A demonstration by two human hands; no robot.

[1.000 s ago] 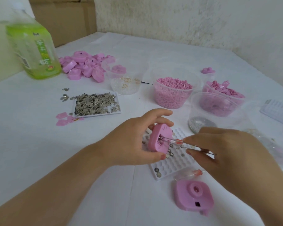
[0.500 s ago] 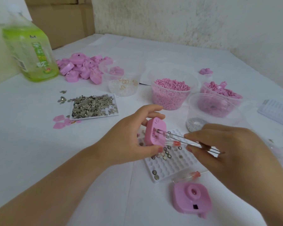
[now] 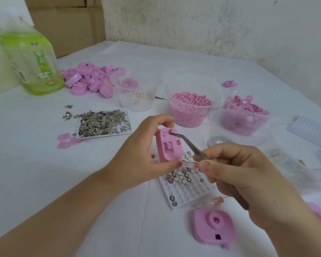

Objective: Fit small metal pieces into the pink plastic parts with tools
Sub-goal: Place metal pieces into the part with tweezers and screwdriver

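The left hand [image 3: 135, 154] holds a pink part [image 3: 170, 147] in its grip. The right hand [image 3: 248, 182] pinches tweezers [image 3: 189, 144], their tips on a small metal disc [image 3: 171, 132] at the part's top corner.

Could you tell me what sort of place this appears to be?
Likely a small hand-assembly workbench: a tub of pink pellets, a tray of metal pieces, a pile of pink parts.
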